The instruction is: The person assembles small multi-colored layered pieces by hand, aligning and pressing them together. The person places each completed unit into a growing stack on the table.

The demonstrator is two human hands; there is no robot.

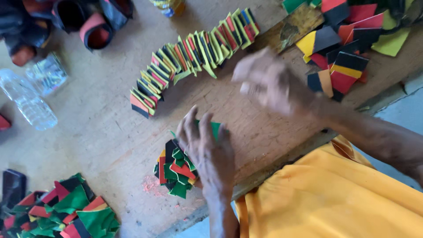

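Head view, looking down on a worn wooden desk [101, 132].

Left hand [207, 150]: palm down, fingers spread, resting on a small heap of cut pieces [174, 169] in green, red, black and yellow. Grip wide and flat, pressing on the heap rather than closed around anything. The heap lies near the desk's near edge, just in front of the person's yellow garment [335, 198].

Right hand [269, 81]: raised above the desk, motion-blurred. Fingers look partly curled; a pale small thing may be at the fingertips, but blur prevents any reading. Cannot tell whether this grip holds anything.

Other items on the desk:
- A long curved row of striped pieces [189, 57], overlapping like shingles, runs from mid-desk toward the far edge. Stripes red, black, yellow, green. It lies beyond the left hand and left of the right hand, apart from both.
- Loose pile of larger pieces [343, 48] in red, black, yellow and green at the far right corner, just past the right hand.
- Second loose pile of green, red and black pieces [61, 207] at the near left corner.
- Clear plastic bottle [26, 101] lying on its side at the left edge, a crumpled clear wrapper [47, 72] beside it.
- Dark curved items with red lining [94, 26] at the far left corner.
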